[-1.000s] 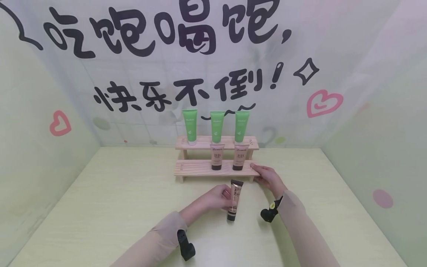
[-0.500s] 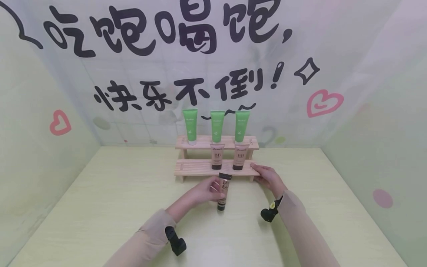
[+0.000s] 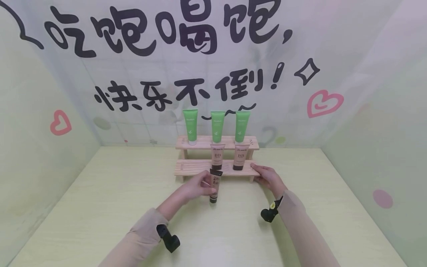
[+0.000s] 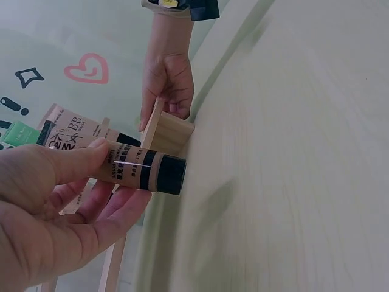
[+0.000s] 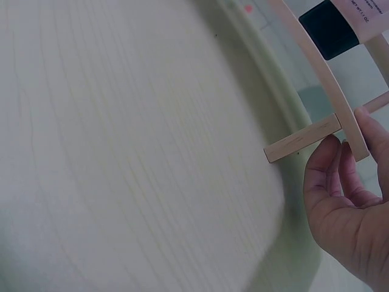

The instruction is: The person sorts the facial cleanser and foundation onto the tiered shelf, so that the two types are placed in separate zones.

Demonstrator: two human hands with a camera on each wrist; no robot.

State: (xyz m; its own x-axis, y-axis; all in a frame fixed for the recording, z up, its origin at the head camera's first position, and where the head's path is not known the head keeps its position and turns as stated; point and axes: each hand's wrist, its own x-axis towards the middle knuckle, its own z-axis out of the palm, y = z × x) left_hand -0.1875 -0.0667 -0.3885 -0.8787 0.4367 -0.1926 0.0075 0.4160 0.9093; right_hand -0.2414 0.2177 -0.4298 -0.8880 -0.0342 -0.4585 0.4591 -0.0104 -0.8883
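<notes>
My left hand [image 3: 197, 187] pinches a tan cosmetic tube [image 4: 129, 165] with a black cap, thumb on one side and fingers on the other. In the head view the tube is nearly upright, cap down, in front of the lower shelf of a two-tier wooden rack [image 3: 195, 168]. My right hand [image 3: 269, 180] grips the right end of that lower shelf, thumb on top and fingers beneath, as the right wrist view also shows. Two pinkish BB cream tubes [image 3: 217, 155] stand cap-down on the lower shelf, at its middle and right.
Several things stand near: green tubes [image 3: 191, 126] sit in a row on the upper tier. The rack rests on a pale wood-grain table [image 3: 110, 207]. A printed backdrop [image 3: 160, 66] rises behind, with side walls at left and right.
My left hand has carried the tan tube leftward and toward the rack, away from the table's front. My right hand has stayed on the shelf end.
</notes>
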